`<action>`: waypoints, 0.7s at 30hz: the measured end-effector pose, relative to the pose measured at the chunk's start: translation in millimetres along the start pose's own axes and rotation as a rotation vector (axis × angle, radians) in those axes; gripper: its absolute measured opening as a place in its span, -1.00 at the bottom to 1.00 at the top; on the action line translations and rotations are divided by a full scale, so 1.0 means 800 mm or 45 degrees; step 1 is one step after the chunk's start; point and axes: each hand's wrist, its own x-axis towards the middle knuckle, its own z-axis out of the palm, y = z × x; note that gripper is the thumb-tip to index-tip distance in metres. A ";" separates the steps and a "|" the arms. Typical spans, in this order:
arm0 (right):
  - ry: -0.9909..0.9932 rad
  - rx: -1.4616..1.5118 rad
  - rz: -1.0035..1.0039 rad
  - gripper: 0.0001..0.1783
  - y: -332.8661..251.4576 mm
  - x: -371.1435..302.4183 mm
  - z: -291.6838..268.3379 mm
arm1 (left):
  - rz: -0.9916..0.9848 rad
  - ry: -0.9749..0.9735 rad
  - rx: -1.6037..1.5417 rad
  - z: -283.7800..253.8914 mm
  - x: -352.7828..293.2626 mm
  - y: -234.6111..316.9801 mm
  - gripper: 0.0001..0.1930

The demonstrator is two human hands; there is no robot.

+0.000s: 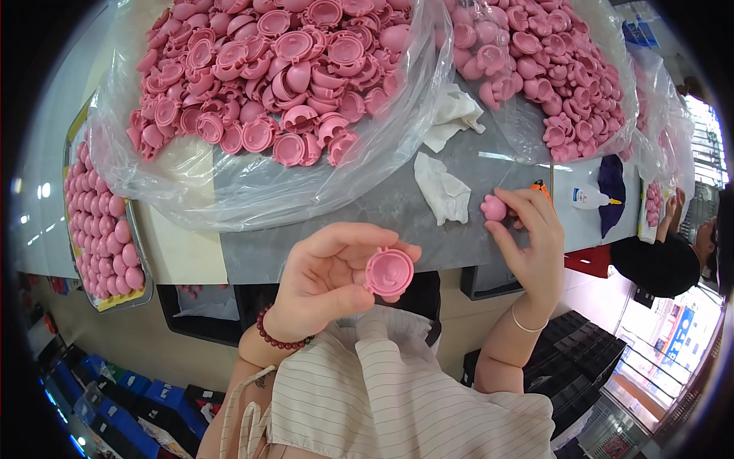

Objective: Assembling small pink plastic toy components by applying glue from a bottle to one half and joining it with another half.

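In my left hand (325,279) is a round pink plastic half-shell (391,272), its hollow side facing up toward me and the fingers closed round its edge. My right hand (531,229), over the table to the right, pinches a small rounded pink plastic piece (493,207) with little bumps between thumb and fingertips. The two pieces are apart. A big heap of pink half-shells (293,84) lies in a clear plastic bag (252,203) beyond my left hand. Farther right, a second bag holds a heap of smaller pink pieces (569,84).
Crumpled white cloths (443,187) lie on the grey table (367,203). At the left, a tray (139,297) carries rows of pink shells. A white glue bottle (589,199) and a dark purple cloth (612,191) lie at the right. Another person (657,268) sits beyond them. Black crates (577,359) stand below.
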 end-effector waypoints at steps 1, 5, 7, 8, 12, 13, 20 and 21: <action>0.001 -0.001 0.002 -0.63 -0.002 -0.002 0.000 | 0.045 0.011 0.056 0.003 0.000 -0.001 -0.51; 0.158 0.240 -0.211 -0.58 -0.032 -0.011 0.008 | 0.275 -0.177 0.265 -0.007 0.004 -0.010 -0.53; 0.209 0.330 -0.379 -0.55 -0.051 -0.012 0.015 | 0.283 -0.183 0.317 -0.005 0.004 -0.013 -0.54; 0.173 0.365 -0.436 -0.54 -0.059 -0.011 0.020 | 0.296 -0.186 0.371 -0.004 0.005 -0.014 -0.56; 0.105 0.406 -0.531 -0.58 -0.069 -0.005 0.034 | 0.324 -0.197 0.411 -0.001 0.004 -0.016 -0.60; 0.102 0.406 -0.533 -0.58 -0.068 -0.005 0.035 | 0.281 -0.175 0.436 0.000 0.003 -0.014 -0.60; 0.131 0.418 -0.569 -0.62 -0.064 -0.008 0.043 | 0.187 -0.173 0.539 -0.002 0.003 -0.010 -0.62; 0.136 0.417 -0.569 -0.62 -0.064 -0.008 0.043 | 0.189 -0.168 0.538 -0.002 0.004 -0.011 -0.62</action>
